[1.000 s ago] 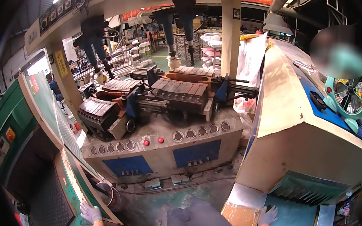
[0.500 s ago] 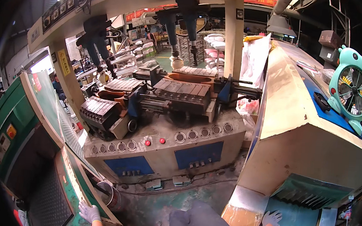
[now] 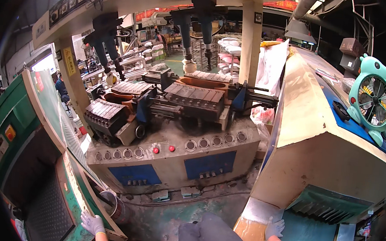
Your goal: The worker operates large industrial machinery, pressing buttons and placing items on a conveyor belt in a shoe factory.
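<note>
Your gloved left hand (image 3: 92, 223) lies open on the green machine's edge (image 3: 72, 200), beside a metal bucket (image 3: 118, 208) whose contents are hidden; your right hand (image 3: 275, 228) rests flat on the brown ledge (image 3: 251, 229). A yellow sign (image 3: 69, 61) hangs on the pillar.

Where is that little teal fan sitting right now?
The teal fan stands at the upper right of the head view, on the blue top of the big cream machine, far above the person's gloved right hand.

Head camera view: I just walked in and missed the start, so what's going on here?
A person faces a grey press machine with red buttons and metal moulds on top. Their gloved left hand rests on the corner edge of the green machine at the left, and the gloved right hand rests flat on the ledge of the cream-coloured machine at the right. Neither hand holds anything. A teal fan sits on the cream machine.
</note>
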Demonstrator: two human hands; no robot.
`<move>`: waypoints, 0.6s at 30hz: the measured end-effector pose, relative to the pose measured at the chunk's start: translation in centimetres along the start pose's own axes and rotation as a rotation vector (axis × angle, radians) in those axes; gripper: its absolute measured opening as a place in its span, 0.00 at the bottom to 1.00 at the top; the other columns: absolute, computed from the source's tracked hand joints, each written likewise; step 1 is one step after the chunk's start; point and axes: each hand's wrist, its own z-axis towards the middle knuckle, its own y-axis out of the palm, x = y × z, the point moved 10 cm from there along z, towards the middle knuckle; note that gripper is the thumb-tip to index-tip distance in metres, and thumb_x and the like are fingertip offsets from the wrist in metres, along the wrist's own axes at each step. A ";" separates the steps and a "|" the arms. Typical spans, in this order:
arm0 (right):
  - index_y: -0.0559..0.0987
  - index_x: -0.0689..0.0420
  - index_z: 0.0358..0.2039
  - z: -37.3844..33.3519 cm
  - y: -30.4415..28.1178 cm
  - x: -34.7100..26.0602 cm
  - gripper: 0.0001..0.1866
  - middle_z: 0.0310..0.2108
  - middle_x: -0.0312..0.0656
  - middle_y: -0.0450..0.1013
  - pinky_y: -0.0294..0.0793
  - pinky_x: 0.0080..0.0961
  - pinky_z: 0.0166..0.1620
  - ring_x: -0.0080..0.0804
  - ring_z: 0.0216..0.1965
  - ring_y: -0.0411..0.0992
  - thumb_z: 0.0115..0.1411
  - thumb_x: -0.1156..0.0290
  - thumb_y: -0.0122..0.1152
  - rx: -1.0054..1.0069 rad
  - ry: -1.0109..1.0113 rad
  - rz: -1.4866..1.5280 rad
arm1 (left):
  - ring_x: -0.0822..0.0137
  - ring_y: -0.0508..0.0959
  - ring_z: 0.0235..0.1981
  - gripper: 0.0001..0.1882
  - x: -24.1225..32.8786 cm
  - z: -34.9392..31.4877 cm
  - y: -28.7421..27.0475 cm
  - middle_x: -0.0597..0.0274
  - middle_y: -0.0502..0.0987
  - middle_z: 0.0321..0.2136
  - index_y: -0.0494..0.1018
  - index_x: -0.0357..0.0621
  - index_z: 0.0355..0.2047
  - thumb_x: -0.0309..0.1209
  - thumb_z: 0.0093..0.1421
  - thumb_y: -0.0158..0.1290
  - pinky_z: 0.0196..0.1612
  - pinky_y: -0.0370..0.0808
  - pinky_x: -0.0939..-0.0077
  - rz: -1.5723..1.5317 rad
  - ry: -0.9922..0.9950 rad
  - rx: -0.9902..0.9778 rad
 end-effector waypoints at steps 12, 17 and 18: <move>0.55 0.62 0.67 -0.6 -0.5 -0.6 0.41 0.68 0.47 0.55 0.47 0.55 0.67 0.39 0.70 0.52 0.67 0.41 0.39 0.213 -0.052 -0.017 | 0.63 0.56 0.69 0.34 -0.2 0.0 0.1 0.63 0.58 0.68 0.61 0.53 0.65 0.38 0.56 0.53 0.68 0.53 0.57 0.009 0.006 0.000; 0.56 0.62 0.67 -0.7 -0.7 -1.0 0.40 0.69 0.47 0.54 0.45 0.54 0.68 0.39 0.70 0.51 0.67 0.42 0.38 0.213 -0.056 -0.023 | 0.63 0.56 0.69 0.35 -0.3 0.0 0.4 0.63 0.58 0.68 0.60 0.53 0.65 0.38 0.56 0.53 0.69 0.52 0.57 0.008 0.005 -0.002; 0.56 0.62 0.67 -0.9 -0.9 -1.0 0.40 0.69 0.47 0.53 0.44 0.54 0.68 0.39 0.71 0.50 0.68 0.42 0.38 0.210 -0.055 -0.027 | 0.63 0.56 0.69 0.35 -0.3 0.0 0.4 0.63 0.57 0.68 0.60 0.54 0.65 0.38 0.56 0.53 0.69 0.52 0.57 0.007 0.007 -0.009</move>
